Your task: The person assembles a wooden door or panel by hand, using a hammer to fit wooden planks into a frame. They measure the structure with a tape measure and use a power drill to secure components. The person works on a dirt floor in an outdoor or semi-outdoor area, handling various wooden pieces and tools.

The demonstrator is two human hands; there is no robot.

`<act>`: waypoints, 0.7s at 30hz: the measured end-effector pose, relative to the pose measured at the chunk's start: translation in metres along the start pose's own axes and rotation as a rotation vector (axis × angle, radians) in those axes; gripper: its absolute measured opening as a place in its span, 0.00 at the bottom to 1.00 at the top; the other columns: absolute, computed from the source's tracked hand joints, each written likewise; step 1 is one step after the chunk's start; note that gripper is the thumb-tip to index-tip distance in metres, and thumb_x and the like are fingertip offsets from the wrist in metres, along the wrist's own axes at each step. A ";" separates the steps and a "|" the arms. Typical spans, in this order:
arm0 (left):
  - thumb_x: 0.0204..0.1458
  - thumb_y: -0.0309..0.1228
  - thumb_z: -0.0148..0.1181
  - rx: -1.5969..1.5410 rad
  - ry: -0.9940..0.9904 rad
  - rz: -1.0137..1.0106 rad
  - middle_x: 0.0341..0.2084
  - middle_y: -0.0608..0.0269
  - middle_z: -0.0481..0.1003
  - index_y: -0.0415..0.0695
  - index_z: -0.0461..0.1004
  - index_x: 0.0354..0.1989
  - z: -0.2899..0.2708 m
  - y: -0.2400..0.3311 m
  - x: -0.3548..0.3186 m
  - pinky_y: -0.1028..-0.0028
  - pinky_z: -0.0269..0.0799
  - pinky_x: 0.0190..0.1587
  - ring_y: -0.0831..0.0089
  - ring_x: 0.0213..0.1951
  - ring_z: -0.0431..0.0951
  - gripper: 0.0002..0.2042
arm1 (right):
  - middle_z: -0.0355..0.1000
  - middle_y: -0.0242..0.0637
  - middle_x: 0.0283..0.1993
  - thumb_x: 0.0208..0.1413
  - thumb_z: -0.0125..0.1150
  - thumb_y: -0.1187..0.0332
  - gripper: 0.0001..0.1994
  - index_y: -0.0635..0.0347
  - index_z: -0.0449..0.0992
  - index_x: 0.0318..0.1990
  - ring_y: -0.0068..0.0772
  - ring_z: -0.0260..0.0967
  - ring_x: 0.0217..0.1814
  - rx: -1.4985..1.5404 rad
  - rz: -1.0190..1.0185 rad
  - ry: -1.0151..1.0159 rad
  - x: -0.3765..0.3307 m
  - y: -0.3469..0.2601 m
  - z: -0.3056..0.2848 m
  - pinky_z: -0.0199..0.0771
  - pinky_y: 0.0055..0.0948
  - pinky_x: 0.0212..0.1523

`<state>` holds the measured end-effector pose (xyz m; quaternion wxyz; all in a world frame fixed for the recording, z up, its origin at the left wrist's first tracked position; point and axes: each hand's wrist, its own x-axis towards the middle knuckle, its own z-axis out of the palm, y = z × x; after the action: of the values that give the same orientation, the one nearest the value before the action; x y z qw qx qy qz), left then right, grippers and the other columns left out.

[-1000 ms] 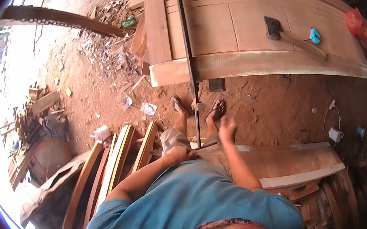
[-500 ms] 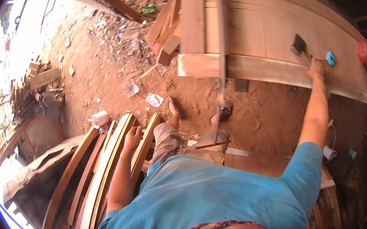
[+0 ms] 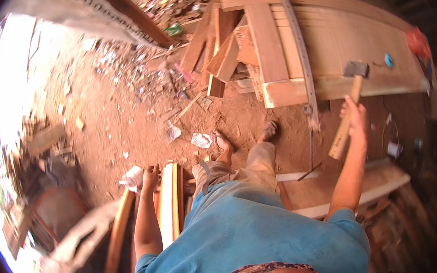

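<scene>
My right hand [image 3: 353,114] is wrapped around the wooden handle of a hammer [image 3: 356,68]. The dark, blocky head points away from me, in front of the near edge of a large wooden panel door [image 3: 337,49]. The handle's butt sticks out below my fist. Off to the left, my left hand [image 3: 151,179] hangs with its fingers curled in and nothing visible in them. It is beside a white cup-like container [image 3: 133,178] and over the ends of long wooden strips [image 3: 169,195].
A long metal bar clamp [image 3: 297,37] crosses the door. A blue tape measure [image 3: 388,60] and a red bag [image 3: 417,43] lie on its right part. Wood offcuts [image 3: 216,86] are heaped left of it. Behind my right side is another wooden panel [image 3: 361,181].
My right hand has lifted the hammer off the door and drawn it back toward me. My left hand has shifted toward the white container. The view has turned and my feet have moved.
</scene>
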<state>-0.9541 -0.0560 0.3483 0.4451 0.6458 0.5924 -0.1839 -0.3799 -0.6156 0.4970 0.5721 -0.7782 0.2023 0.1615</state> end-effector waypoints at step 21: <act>0.57 0.40 0.63 0.522 0.048 1.091 0.47 0.52 0.77 0.44 0.75 0.51 -0.046 0.567 0.147 0.60 0.70 0.55 0.56 0.52 0.77 0.18 | 0.73 0.37 0.30 0.48 0.73 0.69 0.24 0.70 0.70 0.50 0.23 0.70 0.21 -0.041 0.282 -0.605 -0.094 -0.027 0.314 0.72 0.26 0.20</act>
<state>-0.4066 0.1246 0.4630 0.2885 0.9483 0.1211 -0.0538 -0.4546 -0.2961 0.4726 0.5624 -0.6707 0.1256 0.4669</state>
